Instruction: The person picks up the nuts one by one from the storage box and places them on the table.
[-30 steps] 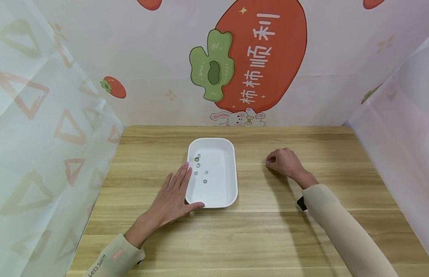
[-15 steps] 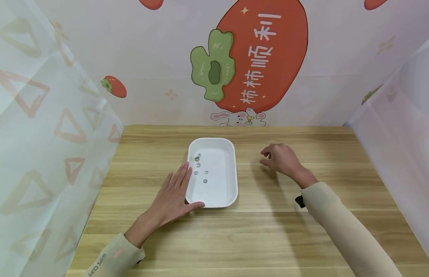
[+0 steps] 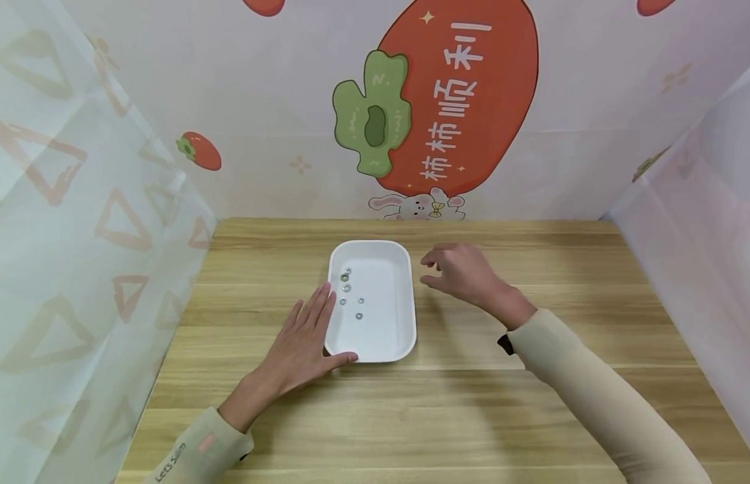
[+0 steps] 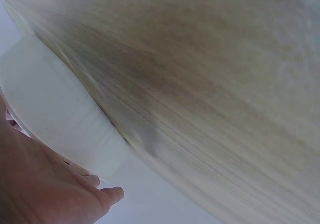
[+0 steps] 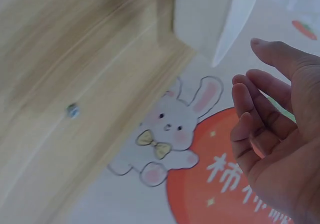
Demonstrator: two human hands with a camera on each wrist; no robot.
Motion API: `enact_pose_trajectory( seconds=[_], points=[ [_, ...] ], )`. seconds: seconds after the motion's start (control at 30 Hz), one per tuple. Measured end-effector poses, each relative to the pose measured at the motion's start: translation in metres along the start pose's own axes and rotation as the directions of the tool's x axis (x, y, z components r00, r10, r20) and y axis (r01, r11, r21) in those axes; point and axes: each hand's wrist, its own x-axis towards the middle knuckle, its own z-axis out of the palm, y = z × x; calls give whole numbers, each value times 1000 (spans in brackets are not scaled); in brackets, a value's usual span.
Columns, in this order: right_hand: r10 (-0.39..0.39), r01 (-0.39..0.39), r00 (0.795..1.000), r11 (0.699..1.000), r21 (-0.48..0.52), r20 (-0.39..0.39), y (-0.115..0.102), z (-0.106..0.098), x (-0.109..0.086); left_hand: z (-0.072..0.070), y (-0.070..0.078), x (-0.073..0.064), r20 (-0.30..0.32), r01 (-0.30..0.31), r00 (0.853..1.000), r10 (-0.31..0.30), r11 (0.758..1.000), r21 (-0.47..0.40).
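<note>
A white tray (image 3: 383,282) holds several small metal nuts (image 3: 347,288), mostly toward its left side. My left hand (image 3: 298,343) rests against the tray's left wall with fingers straight, its thumb along the near edge; the left wrist view shows that hand (image 4: 45,184) beside the tray's wall (image 4: 55,104). Just right of the tray hovers my right hand (image 3: 462,272), fingers loosely bent and apart from the thumb. Nothing shows between the fingers of this hand (image 5: 280,114) in the right wrist view. There a single small nut (image 5: 73,110) lies on the tabletop, hidden from the head view.
The wood-grain table (image 3: 411,423) is bounded at the back by a wall sheet (image 3: 259,175) with a persimmon print (image 3: 496,101). Pale sheets hang at the left (image 3: 78,269) and right (image 3: 701,235) sides.
My right hand has let go of a small nut on the table and moved left, toward the tray, its fingers opening. The left hand and the tray have stayed put.
</note>
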Motion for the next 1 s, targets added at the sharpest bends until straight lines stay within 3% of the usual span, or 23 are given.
enact_pose_trajectory(
  seconds=[0.17,0.33,0.73,1.0],
  points=[
    [-55,55,998,998,-5,25,-19,-3,12,1,0,0,-6,-5,1000,5,1000,-3],
    [-102,108,988,993,-43,118,-38,-1,27,-1,0,-1,12,2,1000,-2,1000,-7],
    [-201,272,914,948,-164,352,-61,31,54,0,0,-1,-3,-10,1000,10,1000,0],
    [-233,348,874,912,-215,426,-75,51,61,-2,1,-2,-1,-5,1000,5,1000,3]
  ],
)
